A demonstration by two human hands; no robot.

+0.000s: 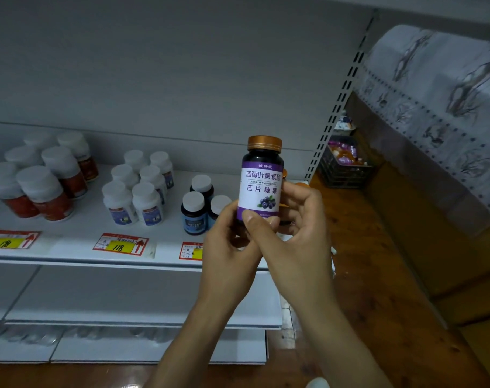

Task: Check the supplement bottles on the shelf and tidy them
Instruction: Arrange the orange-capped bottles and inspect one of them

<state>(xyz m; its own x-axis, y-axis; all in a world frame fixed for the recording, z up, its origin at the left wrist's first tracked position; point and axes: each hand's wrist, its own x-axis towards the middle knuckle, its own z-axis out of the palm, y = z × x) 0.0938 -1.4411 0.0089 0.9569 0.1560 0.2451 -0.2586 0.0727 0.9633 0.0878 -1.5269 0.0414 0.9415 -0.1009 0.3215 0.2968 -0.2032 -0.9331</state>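
A: Status, left to right?

B: Well left of the grip: red-label bottles [42,189], then white bottles [137,191], then dark bottles [195,211] just beside it. All upright on the shelf [70,263].

A: Grip?

B: Both hands closed round the purple-label bottle [262,180]. Left hand [228,242] has its thumb on the lower label, right hand [301,228] has fingers curled behind. Bottle is upright, held clear in front of the shelf's right end.

A: Handling?

B: Looks light and rigid. Glossy label, probably slick. Hold the body, not the copper cap [265,143], which could turn. Might be glass, so set it down softly.
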